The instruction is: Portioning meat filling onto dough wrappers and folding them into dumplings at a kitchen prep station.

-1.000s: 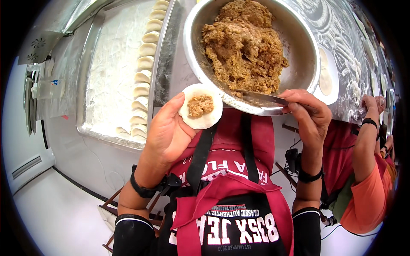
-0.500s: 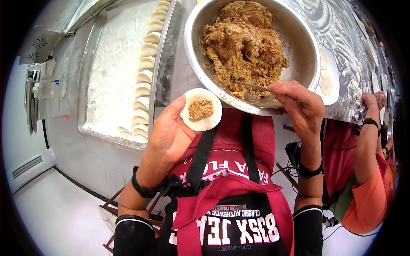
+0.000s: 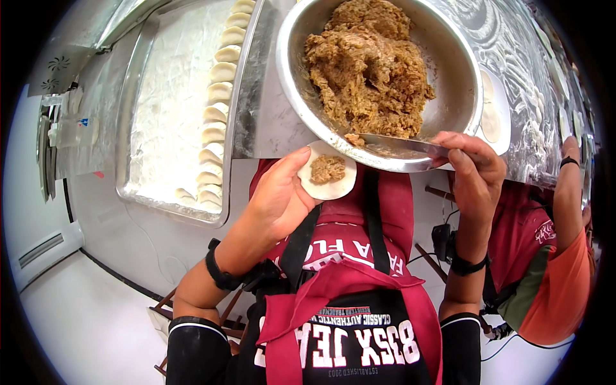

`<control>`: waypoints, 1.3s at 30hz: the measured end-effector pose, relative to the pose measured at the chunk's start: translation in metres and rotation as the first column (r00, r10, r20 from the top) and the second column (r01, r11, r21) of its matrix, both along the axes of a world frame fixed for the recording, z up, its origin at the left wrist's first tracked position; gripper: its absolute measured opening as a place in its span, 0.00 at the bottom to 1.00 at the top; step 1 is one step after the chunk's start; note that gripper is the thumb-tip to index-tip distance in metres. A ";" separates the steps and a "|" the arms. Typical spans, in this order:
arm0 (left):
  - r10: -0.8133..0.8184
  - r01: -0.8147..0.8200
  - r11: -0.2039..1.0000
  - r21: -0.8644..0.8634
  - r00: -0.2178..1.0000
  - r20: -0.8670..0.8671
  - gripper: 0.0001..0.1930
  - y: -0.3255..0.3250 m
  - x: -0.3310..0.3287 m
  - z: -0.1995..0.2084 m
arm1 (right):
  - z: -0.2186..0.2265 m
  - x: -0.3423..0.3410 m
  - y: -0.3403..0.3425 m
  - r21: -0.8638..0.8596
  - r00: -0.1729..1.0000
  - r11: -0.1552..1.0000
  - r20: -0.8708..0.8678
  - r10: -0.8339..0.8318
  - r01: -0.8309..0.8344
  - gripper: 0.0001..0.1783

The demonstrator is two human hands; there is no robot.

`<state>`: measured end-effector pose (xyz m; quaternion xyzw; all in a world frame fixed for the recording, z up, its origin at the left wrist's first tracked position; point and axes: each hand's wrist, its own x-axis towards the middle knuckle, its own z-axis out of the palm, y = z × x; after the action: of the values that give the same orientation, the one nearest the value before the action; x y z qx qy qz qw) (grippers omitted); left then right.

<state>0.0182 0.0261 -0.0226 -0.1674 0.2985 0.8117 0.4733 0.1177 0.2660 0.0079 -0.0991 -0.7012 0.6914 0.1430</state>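
A round dough wrapper (image 3: 340, 188) rests on the fingers of my left hand (image 3: 280, 192), its thumb over the rim. On the wrapper's middle lies a lump of brown filling (image 3: 328, 169). My right hand (image 3: 476, 168) grips a flat metal spatula (image 3: 410, 145) by its end, at the near right rim of a big steel bowl (image 3: 454, 109). The blade reaches inside the bowl, with a small bit of filling at its tip. A large mound of brown minced filling (image 3: 372, 70) fills much of the bowl. The wrapper is close to the bowl's near left rim.
A floured metal tray (image 3: 173, 115) stands at the left, with a column of folded dumplings (image 3: 215, 112) along its right side. Right of the bowl is a white dish (image 3: 497, 115) holding wrappers. Beyond lies a floured metal worktop (image 3: 513, 51), where another person's arm (image 3: 568, 199) reaches in.
My left hand has moved right with the wrapper, nearer the bowl. My right hand and the spatula have shifted right and nearer me, away from the mound. The other person's arm has moved.
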 end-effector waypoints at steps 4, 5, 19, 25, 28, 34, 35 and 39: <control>0.002 -0.002 0.999 0.034 1.000 0.005 0.20 0.003 0.001 0.002 | 0.001 0.014 -0.018 0.050 0.983 0.999 -0.183 0.018 -0.009 0.08; -0.002 0.002 0.999 0.048 1.000 -0.003 0.20 0.003 0.000 0.002 | 0.001 0.015 -0.020 0.178 0.968 0.982 -0.228 0.107 -0.067 0.07; 0.015 -0.014 0.999 0.040 0.999 -0.041 0.20 0.004 0.000 0.006 | -0.011 0.006 -0.032 -0.013 0.974 0.998 -0.221 -0.057 0.056 0.07; 0.014 -0.011 0.999 0.052 0.998 -0.058 0.20 0.003 0.000 0.006 | -0.009 0.015 -0.027 0.205 0.943 0.977 -0.310 0.118 -0.056 0.07; 0.015 -0.010 0.998 0.068 0.998 -0.062 0.20 0.002 0.001 0.007 | -0.009 0.018 -0.028 0.080 0.946 0.996 -0.323 -0.006 0.034 0.07; -0.042 0.046 0.998 0.037 0.995 -0.090 0.22 0.003 0.002 0.007 | -0.018 0.023 -0.031 -0.039 0.949 0.998 -0.312 -0.055 0.045 0.08; -0.040 0.043 0.999 0.031 0.995 -0.090 0.22 0.003 0.003 0.007 | -0.019 0.024 -0.031 -0.039 0.949 0.998 -0.312 -0.055 0.045 0.08; -0.055 0.059 0.998 0.034 0.994 -0.091 0.21 0.002 0.003 0.008 | -0.021 0.025 -0.034 -0.042 0.955 0.999 -0.294 -0.031 0.019 0.07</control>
<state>0.0216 0.0280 -0.0147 -0.1131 0.3092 0.8100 0.4853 0.1431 0.2321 -0.0127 -0.0068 -0.6573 0.7100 0.2526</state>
